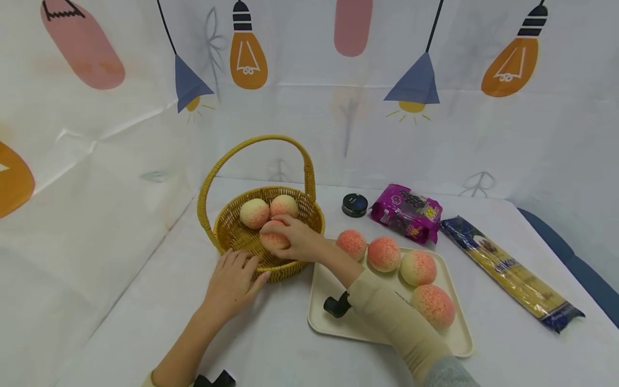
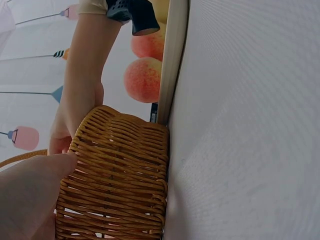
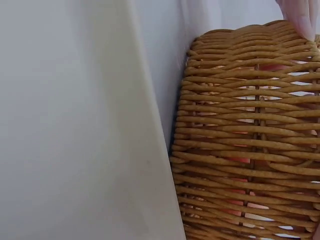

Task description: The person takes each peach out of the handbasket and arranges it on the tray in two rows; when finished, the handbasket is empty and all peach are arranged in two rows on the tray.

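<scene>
The basket (image 1: 271, 236) mouth is bridged by its arched handle (image 1: 256, 148), so entry is left open from the near side, where the right hand (image 1: 295, 239) and a peach (image 1: 273, 236) already fill the front rim. The left side is walled by the backdrop (image 1: 96, 177), and the tray (image 1: 387, 328) is set just beside the basket on the right. Bare bench (image 1: 271, 344) is left in front, between the two forearms.

Wicker basket (image 3: 240, 140) wall just beside cream tray (image 3: 75, 125).
</scene>
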`<action>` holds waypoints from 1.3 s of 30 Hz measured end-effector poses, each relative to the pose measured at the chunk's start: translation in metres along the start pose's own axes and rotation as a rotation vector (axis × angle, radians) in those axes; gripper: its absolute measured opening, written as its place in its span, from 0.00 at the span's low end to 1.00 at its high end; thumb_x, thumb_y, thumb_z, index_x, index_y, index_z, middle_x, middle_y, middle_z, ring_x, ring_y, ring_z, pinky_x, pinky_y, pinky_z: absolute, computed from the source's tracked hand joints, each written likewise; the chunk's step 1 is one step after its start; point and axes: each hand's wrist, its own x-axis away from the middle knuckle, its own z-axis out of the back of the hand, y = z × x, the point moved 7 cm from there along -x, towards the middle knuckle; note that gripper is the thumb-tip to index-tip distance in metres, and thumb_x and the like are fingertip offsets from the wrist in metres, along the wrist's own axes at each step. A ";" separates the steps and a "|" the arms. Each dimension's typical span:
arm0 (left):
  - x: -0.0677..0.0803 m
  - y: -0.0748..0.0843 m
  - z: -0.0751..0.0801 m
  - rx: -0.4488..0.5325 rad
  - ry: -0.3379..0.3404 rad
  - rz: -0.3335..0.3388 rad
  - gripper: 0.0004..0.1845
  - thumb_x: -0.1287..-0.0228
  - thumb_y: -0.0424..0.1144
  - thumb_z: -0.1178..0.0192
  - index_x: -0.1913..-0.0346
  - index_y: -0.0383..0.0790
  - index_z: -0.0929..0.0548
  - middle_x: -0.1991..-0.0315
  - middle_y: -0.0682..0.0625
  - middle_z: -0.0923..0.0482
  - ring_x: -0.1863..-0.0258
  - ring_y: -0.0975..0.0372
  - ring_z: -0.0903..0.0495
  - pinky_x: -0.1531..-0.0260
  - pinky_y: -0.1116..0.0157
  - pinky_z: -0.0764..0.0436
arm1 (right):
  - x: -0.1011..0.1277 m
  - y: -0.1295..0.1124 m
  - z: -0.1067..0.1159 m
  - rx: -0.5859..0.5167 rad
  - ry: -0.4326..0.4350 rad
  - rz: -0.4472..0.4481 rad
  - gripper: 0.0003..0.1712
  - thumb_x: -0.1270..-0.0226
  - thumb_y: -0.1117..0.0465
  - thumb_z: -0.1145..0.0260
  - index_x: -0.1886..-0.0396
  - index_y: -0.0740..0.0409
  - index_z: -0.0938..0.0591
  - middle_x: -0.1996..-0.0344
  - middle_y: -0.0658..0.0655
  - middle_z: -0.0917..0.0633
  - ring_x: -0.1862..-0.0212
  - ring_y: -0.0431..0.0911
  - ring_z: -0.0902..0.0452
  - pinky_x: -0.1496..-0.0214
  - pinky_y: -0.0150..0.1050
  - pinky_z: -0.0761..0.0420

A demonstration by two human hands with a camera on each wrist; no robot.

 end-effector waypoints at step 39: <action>-0.002 -0.001 -0.005 0.044 0.000 -0.002 0.21 0.38 0.52 0.45 0.55 0.36 0.23 0.57 0.41 0.26 0.49 0.45 0.32 0.39 0.46 0.49 | 0.151 -0.011 0.082 0.144 0.248 -0.008 0.28 0.51 0.57 0.28 0.47 0.48 0.24 0.45 0.61 0.27 0.46 0.51 0.30 0.50 0.46 0.25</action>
